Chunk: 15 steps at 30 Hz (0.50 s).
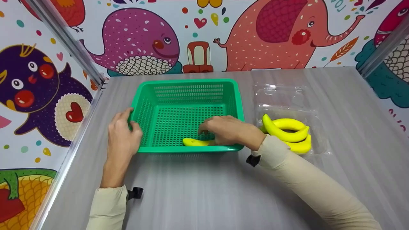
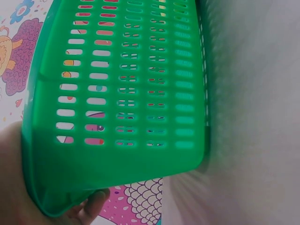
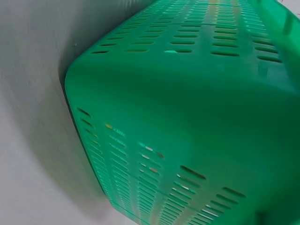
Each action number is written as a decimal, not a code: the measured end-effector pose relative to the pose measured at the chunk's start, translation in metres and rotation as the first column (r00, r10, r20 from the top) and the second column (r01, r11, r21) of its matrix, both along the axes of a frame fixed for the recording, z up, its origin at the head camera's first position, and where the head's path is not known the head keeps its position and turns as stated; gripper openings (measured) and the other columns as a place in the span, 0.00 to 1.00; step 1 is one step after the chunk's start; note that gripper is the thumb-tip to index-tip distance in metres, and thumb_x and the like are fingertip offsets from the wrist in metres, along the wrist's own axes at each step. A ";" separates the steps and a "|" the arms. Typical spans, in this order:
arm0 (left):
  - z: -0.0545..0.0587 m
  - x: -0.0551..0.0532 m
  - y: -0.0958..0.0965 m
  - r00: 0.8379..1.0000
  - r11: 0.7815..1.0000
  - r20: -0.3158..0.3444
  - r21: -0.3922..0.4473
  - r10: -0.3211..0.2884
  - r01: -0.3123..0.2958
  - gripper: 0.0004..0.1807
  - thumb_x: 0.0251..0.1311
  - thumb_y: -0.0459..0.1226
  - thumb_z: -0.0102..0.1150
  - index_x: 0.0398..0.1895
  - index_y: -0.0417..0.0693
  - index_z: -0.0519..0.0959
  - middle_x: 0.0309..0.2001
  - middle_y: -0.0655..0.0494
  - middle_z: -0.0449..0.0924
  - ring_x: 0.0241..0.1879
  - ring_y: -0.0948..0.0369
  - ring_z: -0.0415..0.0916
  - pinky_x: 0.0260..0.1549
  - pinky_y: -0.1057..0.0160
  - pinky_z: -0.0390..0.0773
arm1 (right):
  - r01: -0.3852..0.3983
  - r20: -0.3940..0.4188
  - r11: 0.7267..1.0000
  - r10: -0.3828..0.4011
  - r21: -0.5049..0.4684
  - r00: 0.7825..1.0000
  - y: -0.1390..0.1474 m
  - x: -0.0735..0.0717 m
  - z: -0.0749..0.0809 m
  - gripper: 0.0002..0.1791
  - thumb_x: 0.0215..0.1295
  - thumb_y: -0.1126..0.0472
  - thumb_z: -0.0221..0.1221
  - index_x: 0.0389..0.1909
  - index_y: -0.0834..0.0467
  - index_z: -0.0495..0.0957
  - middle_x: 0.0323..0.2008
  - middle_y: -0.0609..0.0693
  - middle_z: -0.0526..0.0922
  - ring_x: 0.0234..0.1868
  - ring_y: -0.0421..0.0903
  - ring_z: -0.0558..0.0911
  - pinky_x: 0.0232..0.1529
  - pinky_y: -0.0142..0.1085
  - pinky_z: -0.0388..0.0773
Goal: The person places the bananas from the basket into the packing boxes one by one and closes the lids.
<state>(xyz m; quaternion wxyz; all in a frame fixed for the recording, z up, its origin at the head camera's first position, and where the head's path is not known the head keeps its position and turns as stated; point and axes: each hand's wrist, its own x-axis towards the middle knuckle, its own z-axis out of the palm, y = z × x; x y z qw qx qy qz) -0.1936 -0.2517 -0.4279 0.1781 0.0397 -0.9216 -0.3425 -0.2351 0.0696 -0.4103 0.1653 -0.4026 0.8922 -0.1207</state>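
Observation:
My left hand (image 1: 123,134) grips the left rim of a green plastic basket (image 1: 188,149). In the left wrist view, fingertips (image 2: 96,204) show beside the rim's corner. Inside the basket, at the front right, my right hand (image 1: 228,129) reaches over a yellow banana (image 1: 196,142). Its visible fingers bend loosely above the basket floor, with their tips apart from the banana. The banana lies along the front wall, its right end hidden by the hand. In the right wrist view the basket wall (image 3: 187,103) fills most of the picture, and the hand does not show.
Right of the basket, several yellow bananas (image 1: 289,135) lie in a clear plastic clamshell box (image 1: 321,140) with its lid raised at the back. The grey table (image 1: 191,191) is bounded by printed cartoon panels (image 1: 140,35) behind and at the left.

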 end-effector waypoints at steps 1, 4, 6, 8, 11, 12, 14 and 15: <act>0.000 0.000 0.000 1.000 1.000 0.001 0.001 0.000 0.000 0.27 0.74 0.29 0.47 0.74 0.33 0.75 0.65 0.28 0.79 0.68 0.33 0.76 0.66 0.33 0.77 | 0.000 0.004 1.000 0.000 0.003 1.000 0.000 0.000 0.000 0.22 0.71 0.58 0.72 0.65 0.52 0.86 0.59 0.50 0.90 0.58 0.49 0.87 0.59 0.50 0.87; 0.000 0.000 0.000 1.000 1.000 -0.002 0.002 -0.001 0.001 0.27 0.74 0.29 0.47 0.74 0.33 0.75 0.65 0.28 0.79 0.68 0.33 0.76 0.66 0.33 0.77 | -0.002 0.019 1.000 0.002 0.011 1.000 0.000 -0.001 -0.001 0.22 0.71 0.58 0.71 0.64 0.53 0.87 0.58 0.50 0.91 0.56 0.48 0.88 0.58 0.49 0.88; 0.000 0.000 0.001 1.000 1.000 -0.003 0.003 -0.003 0.003 0.27 0.74 0.29 0.48 0.74 0.32 0.75 0.65 0.28 0.79 0.68 0.33 0.77 0.66 0.33 0.77 | -0.002 0.031 1.000 0.001 0.019 1.000 0.000 -0.001 -0.001 0.21 0.72 0.59 0.70 0.65 0.52 0.87 0.57 0.50 0.91 0.54 0.48 0.88 0.57 0.49 0.88; 0.000 0.000 0.001 1.000 1.000 -0.004 0.004 -0.005 0.005 0.27 0.74 0.29 0.47 0.74 0.32 0.75 0.65 0.28 0.79 0.68 0.33 0.77 0.66 0.33 0.78 | -0.002 0.042 1.000 0.001 0.028 0.999 0.000 -0.001 -0.001 0.21 0.72 0.58 0.70 0.64 0.52 0.87 0.57 0.49 0.92 0.53 0.47 0.89 0.57 0.48 0.88; 0.000 0.000 0.001 1.000 1.000 0.000 0.003 -0.004 0.004 0.27 0.74 0.29 0.47 0.74 0.32 0.75 0.65 0.28 0.79 0.68 0.33 0.77 0.66 0.33 0.78 | -0.003 0.058 0.999 0.001 0.038 0.998 0.000 -0.001 -0.001 0.20 0.73 0.59 0.70 0.64 0.51 0.87 0.57 0.49 0.92 0.54 0.47 0.89 0.57 0.48 0.88; 0.000 0.000 0.001 1.000 1.000 0.001 0.003 -0.003 0.003 0.27 0.74 0.29 0.47 0.74 0.32 0.75 0.65 0.28 0.79 0.67 0.33 0.77 0.65 0.33 0.78 | -0.005 0.061 0.999 0.003 0.041 0.998 0.000 -0.001 -0.001 0.20 0.73 0.58 0.70 0.64 0.51 0.88 0.57 0.48 0.92 0.54 0.46 0.89 0.58 0.47 0.88; 0.000 0.000 0.001 1.000 1.000 0.004 0.002 -0.003 0.003 0.27 0.75 0.29 0.47 0.74 0.32 0.74 0.65 0.28 0.79 0.67 0.32 0.77 0.65 0.32 0.78 | -0.009 0.065 0.999 0.006 0.045 0.998 0.000 -0.001 -0.001 0.20 0.73 0.58 0.70 0.64 0.51 0.88 0.57 0.48 0.92 0.55 0.46 0.89 0.58 0.47 0.88; 0.000 0.000 0.000 1.000 1.000 0.006 0.002 -0.003 0.003 0.27 0.75 0.29 0.47 0.74 0.32 0.74 0.64 0.28 0.79 0.67 0.32 0.77 0.64 0.32 0.78 | -0.010 0.065 0.999 0.007 0.046 0.998 0.000 -0.001 -0.001 0.20 0.73 0.58 0.70 0.64 0.51 0.88 0.57 0.48 0.92 0.55 0.46 0.89 0.58 0.47 0.88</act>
